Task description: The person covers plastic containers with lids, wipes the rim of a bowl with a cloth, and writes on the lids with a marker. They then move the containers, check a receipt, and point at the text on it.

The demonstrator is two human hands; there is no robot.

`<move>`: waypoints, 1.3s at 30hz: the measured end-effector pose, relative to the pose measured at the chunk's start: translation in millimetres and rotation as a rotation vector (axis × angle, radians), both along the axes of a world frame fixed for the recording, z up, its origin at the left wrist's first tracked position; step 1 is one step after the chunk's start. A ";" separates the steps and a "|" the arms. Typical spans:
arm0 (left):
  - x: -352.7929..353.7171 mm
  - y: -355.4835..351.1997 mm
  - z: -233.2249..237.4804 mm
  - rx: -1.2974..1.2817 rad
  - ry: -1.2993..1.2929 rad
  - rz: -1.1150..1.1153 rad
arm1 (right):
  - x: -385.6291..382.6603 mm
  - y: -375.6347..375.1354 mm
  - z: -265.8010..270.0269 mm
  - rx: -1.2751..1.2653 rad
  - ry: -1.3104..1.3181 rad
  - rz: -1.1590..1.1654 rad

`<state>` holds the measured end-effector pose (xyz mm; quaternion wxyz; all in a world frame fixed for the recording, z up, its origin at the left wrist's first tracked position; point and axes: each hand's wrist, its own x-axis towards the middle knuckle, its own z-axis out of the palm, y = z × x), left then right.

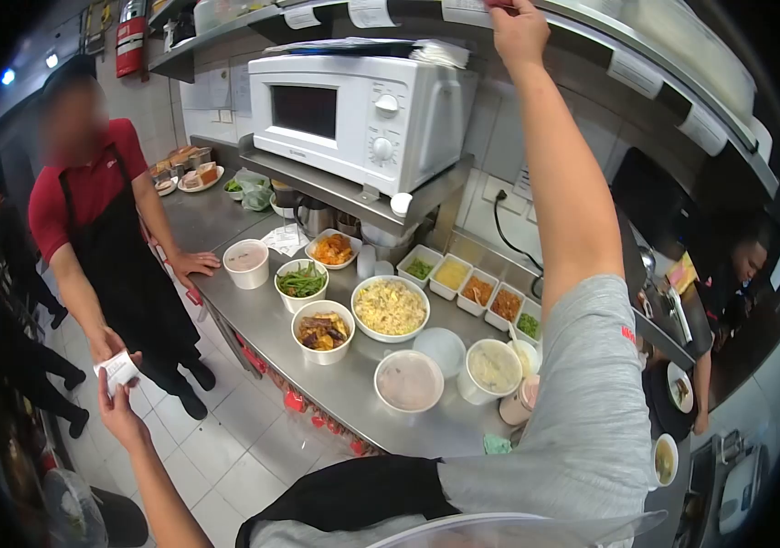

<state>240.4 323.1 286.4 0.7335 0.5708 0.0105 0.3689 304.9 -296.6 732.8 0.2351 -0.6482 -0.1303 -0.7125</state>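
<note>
A kitchen with a long steel counter (244, 315) is shown, with a white tiled floor at the left. At the near left, a small paper slip (118, 370) is pinched between the thumb and fingers of the left hand (121, 408), which is closed on it. Just above the slip is the hand (106, 345) of a co-worker (102, 228) (red shirt, black apron), who stands at the left beside the counter. Whether this hand touches the slip cannot be told.

At the top, the right hand (520, 32) is raised to the edge of a high shelf (591, 38), where paper tickets (632, 68) are fixed in a row. The fingers are bent at the shelf edge, but it cannot be told whether anything is held by them.

To the left of the raised arm, a white microwave (353, 114) is placed on a lower shelf. On the counter under it, several bowls are set close together: a large bowl of rice (390, 308), a bowl of green beans (301, 281) and a bowl of brown meat (322, 331). A lidded tub (409, 381) stands nearer, at the counter edge.
</note>
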 end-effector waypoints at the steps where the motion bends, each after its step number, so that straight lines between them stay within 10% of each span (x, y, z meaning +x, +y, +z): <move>1: 12.6 11.0 -2.7 -0.028 0.010 -0.003 | 18.8 7.4 3.8 0.004 -0.012 0.025; 13: 126.9 40.9 -94.2 0.050 0.162 -0.149 | 14.1 -40.9 -22.0 0.132 -0.062 -0.124; 21: 150.5 -21.1 -311.3 -0.064 0.899 -1.254 | -83.7 -83.4 -39.5 0.212 -0.105 -0.321; 25: 153.9 -26.1 -214.8 0.545 0.537 -1.124 | -81.1 -79.8 -11.6 0.247 0.054 -0.823; 29: 155.0 -27.5 -148.4 0.233 0.572 -0.860 | -80.3 -93.0 14.5 0.056 0.146 -1.515; 37: 164.8 -17.0 -169.5 0.089 0.817 -0.806 | -144.8 112.8 -84.0 -0.794 -0.300 -0.819; 39: 174.7 -26.8 -178.5 0.124 0.800 -0.861 | -132.1 194.6 -129.7 -0.140 -0.254 -1.332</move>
